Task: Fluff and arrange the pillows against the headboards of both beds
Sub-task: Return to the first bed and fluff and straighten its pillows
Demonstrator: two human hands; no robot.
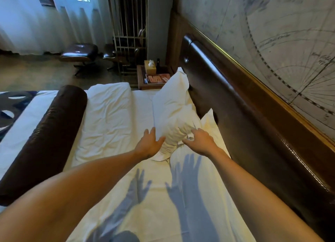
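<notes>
Against the headboard (226,104), a white pillow (172,107) leans, with two hands at its near end.
Left hand (149,145) and right hand (201,142) both spread wide, fingers touching the pillow's bunched end; a second pillow (107,115) lies flat farther from the headboard, beside a dark bolster (47,136).

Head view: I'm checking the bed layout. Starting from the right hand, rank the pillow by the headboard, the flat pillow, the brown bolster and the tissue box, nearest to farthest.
From the right hand:
1. Pillow by the headboard, at its fingertips.
2. Flat pillow, to the left.
3. Brown bolster, farther left.
4. Tissue box, on the far nightstand.
</notes>
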